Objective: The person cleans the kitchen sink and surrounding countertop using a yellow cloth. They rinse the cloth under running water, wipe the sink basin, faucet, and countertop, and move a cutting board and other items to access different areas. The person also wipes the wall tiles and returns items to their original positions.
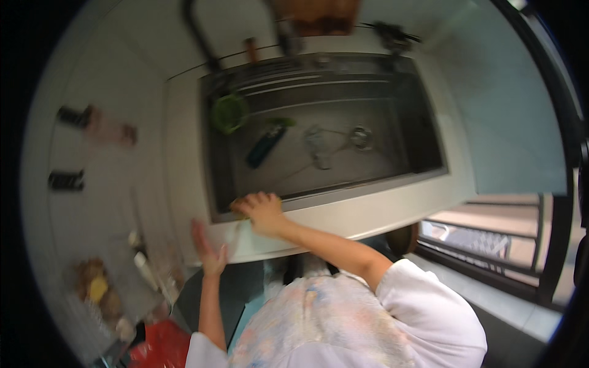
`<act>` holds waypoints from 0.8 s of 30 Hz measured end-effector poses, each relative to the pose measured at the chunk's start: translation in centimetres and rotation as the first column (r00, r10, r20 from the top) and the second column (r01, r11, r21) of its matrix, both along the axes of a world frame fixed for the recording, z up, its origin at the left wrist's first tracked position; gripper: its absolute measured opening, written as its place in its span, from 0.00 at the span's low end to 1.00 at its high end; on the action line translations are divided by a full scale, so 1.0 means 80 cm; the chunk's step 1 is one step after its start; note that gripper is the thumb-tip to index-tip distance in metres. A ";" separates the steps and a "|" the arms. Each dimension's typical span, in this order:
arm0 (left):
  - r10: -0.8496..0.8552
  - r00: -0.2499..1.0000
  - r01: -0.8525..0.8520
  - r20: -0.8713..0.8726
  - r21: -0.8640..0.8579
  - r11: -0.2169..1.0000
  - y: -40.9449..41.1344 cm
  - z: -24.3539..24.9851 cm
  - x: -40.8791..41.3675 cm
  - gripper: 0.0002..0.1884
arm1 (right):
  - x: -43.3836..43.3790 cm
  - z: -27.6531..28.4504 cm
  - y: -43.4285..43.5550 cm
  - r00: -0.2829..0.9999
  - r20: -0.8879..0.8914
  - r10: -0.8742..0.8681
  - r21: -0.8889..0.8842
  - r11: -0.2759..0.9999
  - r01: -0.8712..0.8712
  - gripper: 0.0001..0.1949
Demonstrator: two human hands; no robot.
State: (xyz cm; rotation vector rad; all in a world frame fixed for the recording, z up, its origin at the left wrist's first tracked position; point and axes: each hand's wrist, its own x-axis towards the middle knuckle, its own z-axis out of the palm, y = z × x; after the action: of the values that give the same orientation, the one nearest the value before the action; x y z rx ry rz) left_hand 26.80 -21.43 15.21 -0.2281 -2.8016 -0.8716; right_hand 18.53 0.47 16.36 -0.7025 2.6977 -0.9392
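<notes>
My right hand (pixel 266 214) presses a yellowish cloth or sponge (pixel 240 208), mostly hidden under its fingers, on the near left corner of a dark sink (pixel 322 192). Blurred and with its fingers apart, my left hand (pixel 210 248) is at the pale countertop (pixel 359 209), left of the right hand, holding nothing that shows. Inside the sink are a green strainer or basket (pixel 230 113) in the far left corner, a dark teal brush or bottle (pixel 267 146) lying slanted, and a round metal drain (pixel 360 137). Something clear (pixel 317 145) lies left of the drain.
A black faucet (pixel 198 34) rises behind the sink's left end. Beyond the sink are a brown wooden block or board (pixel 322 16) and dark utensils (pixel 395 37). Black wall hooks (pixel 66 180) are on the left; a red bag (pixel 161 345) is at lower left. A railing stands at right.
</notes>
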 end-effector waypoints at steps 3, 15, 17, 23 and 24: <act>0.059 0.998 -0.061 0.027 0.079 0.995 0.001 0.015 -0.002 0.36 | -0.050 -0.007 0.005 0.874 0.486 0.012 -0.395 0.895 0.208 0.22; 0.589 0.807 -0.523 -0.038 0.417 0.744 -0.065 -0.132 0.093 0.18 | -0.001 0.019 0.109 0.518 -0.177 0.837 0.061 0.535 -0.843 0.26; 0.717 0.693 -0.552 0.070 0.692 0.466 -0.091 -0.170 0.129 0.17 | 0.011 0.012 0.005 0.453 -0.352 0.819 0.035 0.495 -0.868 0.25; 0.724 0.682 -0.597 0.104 0.652 0.468 -0.033 -0.050 0.055 0.25 | 0.026 -0.025 -0.176 0.733 -0.461 0.499 -0.088 0.796 -0.598 0.19; 0.746 0.661 -0.605 0.078 0.643 0.468 -0.024 -0.044 0.053 0.25 | 0.017 -0.027 -0.185 0.739 -0.479 0.473 -0.058 0.824 -0.564 0.19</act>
State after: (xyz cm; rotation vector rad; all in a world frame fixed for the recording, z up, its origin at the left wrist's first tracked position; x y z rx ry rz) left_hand 31.06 -23.34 11.69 0.8165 -1.9068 -1.3447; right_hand 19.87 -14.33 14.18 -1.8117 2.5027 -0.9861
